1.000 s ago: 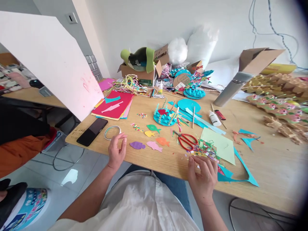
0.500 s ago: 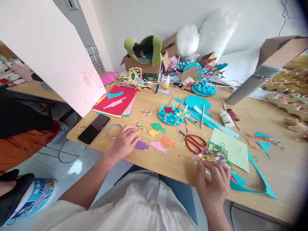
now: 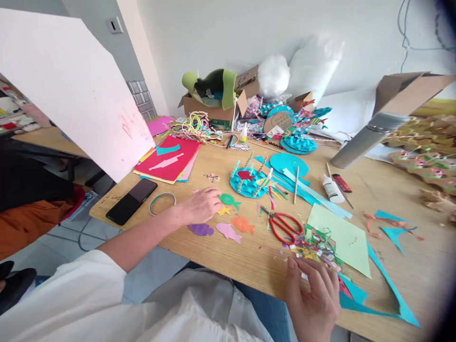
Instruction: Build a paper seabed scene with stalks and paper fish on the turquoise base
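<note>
My left hand reaches palm down over the table, fingers stretched out. Its fingertips lie at the left end of a green paper fish and cover part of a yellow paper fish. Nearer me are purple, pink and orange paper fish. My right hand rests at the front edge, fingers curled and thumb close to the forefinger. A small white scrap shows there; whether it is held I cannot tell. Red-handled scissors and paper scraps lie beyond.
Behind the fish stands a blue paper disc with twisted stems. A phone, a tape roll and coloured sheets are at left. A glue bottle, a light-green sheet and a grey bottle are at right.
My left hand has moved right and away from me, from beside the purple fish to the yellow and green fish, uncovering the purple fish. My right hand stays by the scraps. The view has tilted up slightly.
</note>
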Available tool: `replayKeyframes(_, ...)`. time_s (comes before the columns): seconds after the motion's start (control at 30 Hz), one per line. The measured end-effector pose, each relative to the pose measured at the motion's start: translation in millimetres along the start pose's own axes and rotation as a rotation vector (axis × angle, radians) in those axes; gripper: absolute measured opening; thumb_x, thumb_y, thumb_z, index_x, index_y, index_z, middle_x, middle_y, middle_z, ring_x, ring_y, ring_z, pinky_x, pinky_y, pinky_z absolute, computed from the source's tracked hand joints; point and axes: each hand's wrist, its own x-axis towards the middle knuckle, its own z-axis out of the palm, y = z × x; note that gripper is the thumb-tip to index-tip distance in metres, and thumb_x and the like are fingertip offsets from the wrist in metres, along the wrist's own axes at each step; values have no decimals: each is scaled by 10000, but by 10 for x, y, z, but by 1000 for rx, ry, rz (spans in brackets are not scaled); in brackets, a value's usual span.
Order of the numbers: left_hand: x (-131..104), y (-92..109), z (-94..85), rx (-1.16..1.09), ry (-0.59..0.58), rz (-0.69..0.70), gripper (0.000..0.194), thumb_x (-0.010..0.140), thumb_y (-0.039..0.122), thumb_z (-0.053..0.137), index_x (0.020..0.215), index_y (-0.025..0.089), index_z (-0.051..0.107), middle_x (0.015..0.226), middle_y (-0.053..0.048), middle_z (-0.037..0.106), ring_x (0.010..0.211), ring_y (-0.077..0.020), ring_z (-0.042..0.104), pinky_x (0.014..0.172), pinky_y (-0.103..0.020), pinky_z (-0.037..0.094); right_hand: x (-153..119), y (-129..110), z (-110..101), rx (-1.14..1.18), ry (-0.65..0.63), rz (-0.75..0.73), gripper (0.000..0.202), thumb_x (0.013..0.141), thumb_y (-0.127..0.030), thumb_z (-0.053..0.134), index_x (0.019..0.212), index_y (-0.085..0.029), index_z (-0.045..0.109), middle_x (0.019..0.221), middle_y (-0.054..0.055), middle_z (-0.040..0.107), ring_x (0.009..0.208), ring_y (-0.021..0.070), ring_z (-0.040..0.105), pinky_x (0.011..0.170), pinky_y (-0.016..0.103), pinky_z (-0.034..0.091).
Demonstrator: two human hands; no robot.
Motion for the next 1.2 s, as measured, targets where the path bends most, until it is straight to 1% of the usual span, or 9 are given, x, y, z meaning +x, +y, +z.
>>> replayKeyframes(0.3,41,14,22,18,-25,19,246,834,106,562,1051,120,677,946,-111,706,1077,-261,559,953,-400,456,-6,0,3,20,-10,-4,71,854,-124,632,850,-177,585,806,55,636,807,194,554,736,346,443)
replayKeyframes(0.4,32,8,43,-51,-15,-5,254,840,93,549,1058,116,678,934,-116,706,1053,-262,571,927,-413,476,-4,-1,-5,29,-12,-9,63,862,-130,623,851,-178,584,807,54,636,800,191,548,737,348,438)
replayKeyframes(0.6,-2,-5,86,-302,101,-203,242,845,56,517,944,158,714,937,-95,710,1028,-218,621,924,-366,497,-3,-3,-2,25,-8,-10,46,867,-143,621,854,-175,592,816,57,641,808,193,554,739,348,440)
replayKeyframes(0.67,-6,3,69,-331,146,-290,250,852,65,514,984,160,703,950,-90,710,980,-201,644,876,-337,516,-6,-3,0,28,4,-6,52,861,-136,628,856,-175,594,819,55,646,816,193,562,743,348,445)
replayKeyframes(0.73,4,14,35,-373,190,-378,296,856,81,515,1099,166,661,930,-63,717,900,-170,666,811,-292,530,-6,-1,0,33,16,-6,60,858,-129,628,850,-175,592,817,53,648,819,192,567,745,346,448)
replayKeyframes(0.83,44,24,-31,-628,231,-534,418,827,86,531,1236,167,568,799,1,716,747,-117,669,720,-222,518,-2,4,-1,26,22,-8,56,862,-137,623,842,-177,591,814,50,646,816,190,567,750,347,448)
replayKeyframes(0.93,90,22,-92,-937,246,-652,463,786,97,551,1247,139,546,685,31,678,649,-99,636,651,-195,486,6,2,-7,29,10,-7,48,865,-145,618,842,-183,598,817,45,647,808,186,565,753,345,446)
replayKeyframes(1.07,123,40,-179,-1014,249,-626,477,776,96,541,1252,117,532,665,34,660,633,-97,619,660,-205,477,92,-28,-30,72,-36,6,32,873,-164,607,861,-192,617,830,43,650,805,187,565,765,355,434)
replayKeyframes(1.2,149,117,-313,-886,263,-568,558,791,80,525,1341,143,464,731,17,691,693,-111,649,699,-221,489,397,-102,-52,162,-91,58,61,886,-250,603,873,-207,644,854,52,668,825,203,592,767,368,437)
